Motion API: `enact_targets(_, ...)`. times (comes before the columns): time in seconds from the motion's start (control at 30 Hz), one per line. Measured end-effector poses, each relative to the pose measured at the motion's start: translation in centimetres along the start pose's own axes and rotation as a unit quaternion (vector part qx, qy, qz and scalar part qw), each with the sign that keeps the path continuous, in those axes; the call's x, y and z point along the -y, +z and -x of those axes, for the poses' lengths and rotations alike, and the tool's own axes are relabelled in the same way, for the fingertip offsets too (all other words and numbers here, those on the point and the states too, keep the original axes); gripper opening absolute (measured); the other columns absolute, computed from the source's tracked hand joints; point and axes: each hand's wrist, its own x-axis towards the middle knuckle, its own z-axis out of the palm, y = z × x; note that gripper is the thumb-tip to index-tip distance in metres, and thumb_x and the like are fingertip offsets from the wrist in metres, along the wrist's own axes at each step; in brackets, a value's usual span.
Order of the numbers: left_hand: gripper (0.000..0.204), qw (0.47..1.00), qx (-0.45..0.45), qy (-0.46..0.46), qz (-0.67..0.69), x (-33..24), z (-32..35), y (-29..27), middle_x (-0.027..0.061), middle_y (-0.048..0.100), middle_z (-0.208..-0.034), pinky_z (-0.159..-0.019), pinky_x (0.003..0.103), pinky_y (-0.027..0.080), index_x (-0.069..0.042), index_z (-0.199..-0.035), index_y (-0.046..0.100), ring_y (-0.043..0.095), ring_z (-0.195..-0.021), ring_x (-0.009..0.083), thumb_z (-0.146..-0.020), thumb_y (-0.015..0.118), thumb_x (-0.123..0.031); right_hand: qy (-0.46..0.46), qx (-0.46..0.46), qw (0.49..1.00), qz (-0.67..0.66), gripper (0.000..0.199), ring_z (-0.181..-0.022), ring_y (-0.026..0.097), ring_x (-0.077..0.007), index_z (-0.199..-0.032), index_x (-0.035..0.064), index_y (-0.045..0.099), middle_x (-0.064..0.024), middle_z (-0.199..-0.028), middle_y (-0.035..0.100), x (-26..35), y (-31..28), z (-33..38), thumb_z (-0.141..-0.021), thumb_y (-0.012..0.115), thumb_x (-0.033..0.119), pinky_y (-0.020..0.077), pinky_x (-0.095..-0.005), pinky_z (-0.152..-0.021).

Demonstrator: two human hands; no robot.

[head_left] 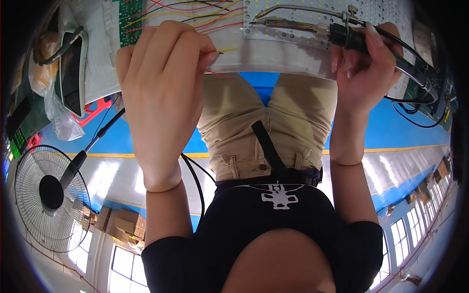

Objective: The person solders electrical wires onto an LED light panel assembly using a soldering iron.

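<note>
My left hand (pixel 159 88) is closed in a pinch near the table's front edge. Thin wire ends poke out past its fingertips: a yellow wire (pixel 228 49), a dark one beside it and a red wire (pixel 219 74) lower down. In my right hand (pixel 364 68) is a soldering iron (pixel 348 39), its tip pointing left. A curved metal feed tube (pixel 298 8) is clamped along the iron. Beneath the iron lies a white LED board (pixel 273 34). Beyond my left hand, red, yellow and black wires (pixel 195 22) run between a green circuit board (pixel 130 24) and the white board.
At the left of the table (pixel 293 61) stand a dark-screened device (pixel 73 73) and a clear plastic bag (pixel 63 117). Cables (pixel 420 100) hang at the right. A fan (pixel 51 191) and cardboard boxes (pixel 119 224) are behind on the left.
</note>
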Motion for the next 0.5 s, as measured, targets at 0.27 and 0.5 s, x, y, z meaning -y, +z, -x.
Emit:
enact_targets(0.27,0.013,1.000,0.003,0.003,0.017,0.00,-0.08,0.27,-0.0003,0.062,-0.088,-0.071,0.032,0.035,-0.010,-0.085,0.060,0.058,-0.078,0.0171,-0.076,0.069,-0.006,0.008,-0.033,0.999,0.017,0.016,-0.035,0.034,-0.0121,-0.075,0.0012,0.052,-0.0034,-0.044,0.035,0.13,0.06,0.23,-0.088,0.050,0.010,0.0346,-0.0291,-0.035)
enact_targets(0.5,0.017,0.999,-0.030,-0.019,0.030,0.04,0.14,0.55,-0.0016,0.058,-0.080,-0.071,0.033,0.035,-0.012,-0.085,0.057,0.056,-0.076,0.0186,-0.074,0.067,-0.002,0.010,-0.044,0.999,0.009,0.017,-0.035,0.034,-0.0124,-0.075,0.0001,0.053,-0.0037,-0.044,0.035,-0.11,0.00,0.29,-0.088,0.051,0.010,0.0346,-0.0290,-0.035)
